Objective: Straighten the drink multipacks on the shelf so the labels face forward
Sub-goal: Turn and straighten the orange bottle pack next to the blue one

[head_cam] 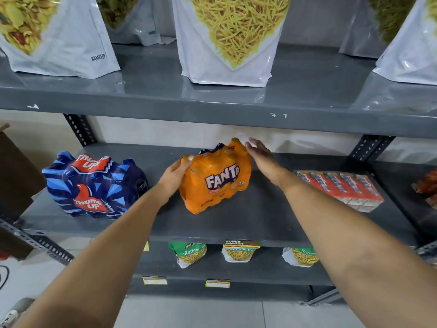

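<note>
An orange Fanta multipack (216,178) stands on the middle grey shelf (260,216), its label turned towards me but skewed a little. My left hand (176,177) grips its left side, thumb over the top corner. My right hand (263,159) is flat with fingers apart, touching or just off the pack's right rear corner. A blue Thums Up multipack (93,185) sits to the left, angled, label showing. A red carton multipack (340,189) lies flat to the right.
Large white snack bags (227,41) stand on the shelf above, whose front edge (212,112) overhangs the packs. Small snack packets (238,253) sit on the shelf below. A perforated metal upright (80,129) is at the back left. A brown box (16,185) is far left.
</note>
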